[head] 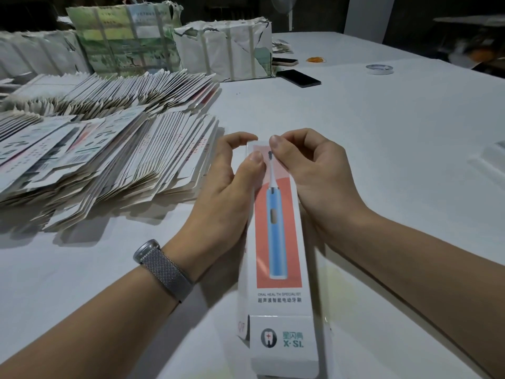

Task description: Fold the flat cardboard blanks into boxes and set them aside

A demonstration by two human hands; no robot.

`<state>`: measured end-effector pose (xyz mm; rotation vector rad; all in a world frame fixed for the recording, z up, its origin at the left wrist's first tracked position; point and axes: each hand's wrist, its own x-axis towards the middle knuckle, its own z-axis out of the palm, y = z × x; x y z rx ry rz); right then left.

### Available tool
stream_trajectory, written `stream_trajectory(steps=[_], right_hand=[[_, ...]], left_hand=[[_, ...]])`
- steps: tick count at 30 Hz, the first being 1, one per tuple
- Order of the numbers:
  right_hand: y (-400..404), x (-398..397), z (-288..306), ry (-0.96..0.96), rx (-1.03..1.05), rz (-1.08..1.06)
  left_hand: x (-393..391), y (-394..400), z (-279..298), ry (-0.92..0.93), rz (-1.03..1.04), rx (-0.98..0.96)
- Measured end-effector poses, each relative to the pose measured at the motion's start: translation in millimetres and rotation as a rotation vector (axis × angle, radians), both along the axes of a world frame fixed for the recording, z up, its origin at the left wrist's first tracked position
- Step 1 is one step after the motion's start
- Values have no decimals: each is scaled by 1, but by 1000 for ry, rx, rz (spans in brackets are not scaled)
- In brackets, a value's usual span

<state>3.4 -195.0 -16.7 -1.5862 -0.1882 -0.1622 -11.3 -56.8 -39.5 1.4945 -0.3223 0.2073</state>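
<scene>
Pinching the toothbrush box (276, 228) at its far end, left hand (226, 192) and right hand (314, 176) gripping, so I can tuck that flap shut.

Silver mesh-band watch (161, 265), bare forearms

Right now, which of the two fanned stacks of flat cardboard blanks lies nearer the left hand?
The front stack of flat white cardboard blanks: its right edge sits just beside the left hand, while the second stack lies behind it, farther up the table.
</scene>
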Motion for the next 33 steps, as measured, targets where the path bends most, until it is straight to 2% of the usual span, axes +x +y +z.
stream_trajectory(steps=[3,8,11,16,20,23,27,33], right_hand=[[0,2,0,-34,-92,16],[1,-4,-3,-211,-370,66],[0,-6,-4,-108,-375,204],[0,-5,-3,-19,-369,244],[-3,-1,-1,-68,-505,170],[-4,-1,3,-103,-516,187],[-5,-1,5,-91,-570,196],[-5,-3,7,-103,-652,254]], left_hand=[[2,0,2,0,110,-18],[3,7,6,62,258,-60],[4,9,7,106,332,-8],[4,13,5,106,236,-3],[5,10,3,40,133,33],[6,14,0,59,67,23],[10,15,-4,56,126,96],[10,16,-4,34,141,97]])
